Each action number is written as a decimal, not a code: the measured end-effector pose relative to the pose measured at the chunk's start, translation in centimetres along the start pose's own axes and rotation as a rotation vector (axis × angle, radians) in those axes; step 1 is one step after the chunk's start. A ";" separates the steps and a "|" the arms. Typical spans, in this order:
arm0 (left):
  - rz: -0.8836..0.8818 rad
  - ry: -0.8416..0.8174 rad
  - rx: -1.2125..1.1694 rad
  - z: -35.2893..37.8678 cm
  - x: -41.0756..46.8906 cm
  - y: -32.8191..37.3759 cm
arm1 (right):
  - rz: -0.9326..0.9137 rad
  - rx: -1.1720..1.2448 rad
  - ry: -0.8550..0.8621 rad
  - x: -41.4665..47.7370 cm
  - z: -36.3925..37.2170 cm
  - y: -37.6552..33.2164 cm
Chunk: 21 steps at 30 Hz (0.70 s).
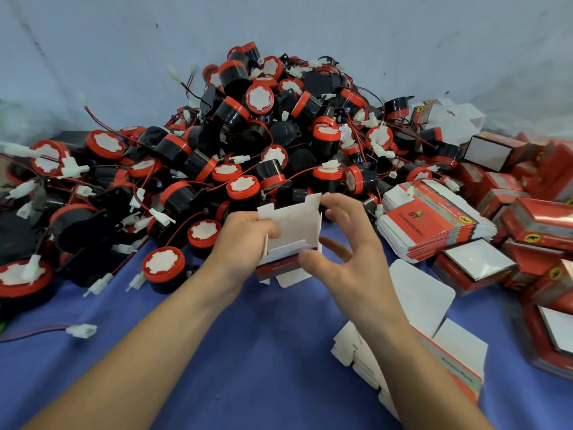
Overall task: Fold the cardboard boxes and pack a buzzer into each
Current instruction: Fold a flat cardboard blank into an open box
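Cardboard box, half folded, is held just in front of the buzzer pile; left hand grips its side; right hand spreads wide, thumb touching its front; the bottom flaps likely need tucking next.

Buzzer pile: black units with red caps and wired white connectors, heaped on blue cloth. Directly in front of the pile, the left hand grips a part-folded cardboard box, its white inside showing and top flap raised. The right hand is spread, thumb against the box's lower front edge. Right of the pile: flat box stack, then folded red boxes.
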<state>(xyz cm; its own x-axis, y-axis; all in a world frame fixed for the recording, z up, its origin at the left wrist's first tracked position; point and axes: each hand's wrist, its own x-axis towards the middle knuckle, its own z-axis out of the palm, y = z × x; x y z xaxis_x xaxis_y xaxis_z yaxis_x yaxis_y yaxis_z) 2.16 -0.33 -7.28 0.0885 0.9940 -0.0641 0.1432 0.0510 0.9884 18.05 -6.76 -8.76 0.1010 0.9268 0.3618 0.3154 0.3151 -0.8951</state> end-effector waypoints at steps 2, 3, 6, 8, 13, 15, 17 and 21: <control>0.000 -0.011 -0.019 -0.1 0.1 -0.1 | 0.019 0.014 -0.025 0.0 0.2 0.0; 0.001 -0.008 -0.017 -0.1 0.1 -0.2 | 0.029 0.074 -0.038 0.0 0.3 0.1; 0.005 -0.037 -0.033 -0.2 0.2 -0.3 | 0.068 0.268 -0.027 0.2 0.2 0.1; 0.002 -0.160 -0.141 -0.3 0.1 -0.4 | 0.097 0.225 0.040 0.4 -0.1 0.3; 0.064 -0.339 -0.265 -0.7 -0.1 -0.9 | 0.153 0.167 0.114 0.7 0.0 1.1; 0.061 -0.378 -0.295 -1.0 0.1 -1.2 | 0.186 0.177 0.110 0.7 0.1 1.1; 0.048 -0.399 -0.312 -1.2 0.2 -1.6 | 0.223 0.155 0.106 0.8 0.3 1.2; 0.017 -0.327 -0.283 -1.2 0.5 -1.5 | 0.256 0.172 0.142 1.0 0.5 1.0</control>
<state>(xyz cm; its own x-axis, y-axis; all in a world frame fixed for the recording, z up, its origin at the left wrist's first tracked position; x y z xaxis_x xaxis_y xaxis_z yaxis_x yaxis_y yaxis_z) 0.81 0.24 -8.64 0.4031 0.9142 -0.0424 -0.1330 0.1044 0.9856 18.03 -5.47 -9.44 0.2908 0.9463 0.1413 0.1001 0.1168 -0.9881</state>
